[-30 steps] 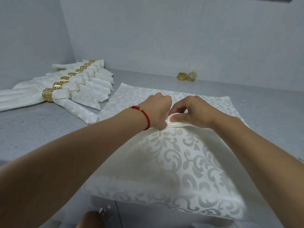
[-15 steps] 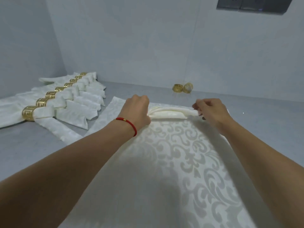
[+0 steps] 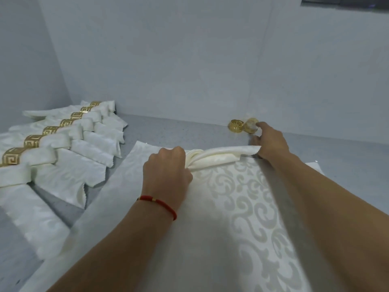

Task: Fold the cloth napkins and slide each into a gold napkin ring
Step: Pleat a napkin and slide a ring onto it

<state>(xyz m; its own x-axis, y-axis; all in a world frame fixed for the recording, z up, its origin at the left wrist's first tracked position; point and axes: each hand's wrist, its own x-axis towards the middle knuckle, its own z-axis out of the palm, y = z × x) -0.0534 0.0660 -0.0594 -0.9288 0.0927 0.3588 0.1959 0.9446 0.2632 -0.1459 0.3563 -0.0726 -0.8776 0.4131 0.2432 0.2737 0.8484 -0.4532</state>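
Note:
A white patterned napkin point(image 3: 242, 207) stretches from me across the grey table point(image 3: 179, 131). Its far end is gathered into a narrow folded bundle point(image 3: 216, 155). My left hand point(image 3: 168, 171), with a red bracelet at the wrist, grips the left end of that bundle. My right hand point(image 3: 270, 140) is off the cloth, past its right end. Its index fingertip touches the nearer of two loose gold rings point(image 3: 250, 125), and its thumb hangs below, apart. The second loose ring point(image 3: 236, 126) stands just to the left, against the wall.
At the left lies a row of several folded napkins point(image 3: 69, 171), each in a gold ring point(image 3: 11, 158). Another flat napkin's corner point(image 3: 139, 147) shows under the one I hold. White walls close the table at the back and left.
My right hand let go of the right end of the folded bundle and moved back to the loose gold rings. My left hand kept its grip.

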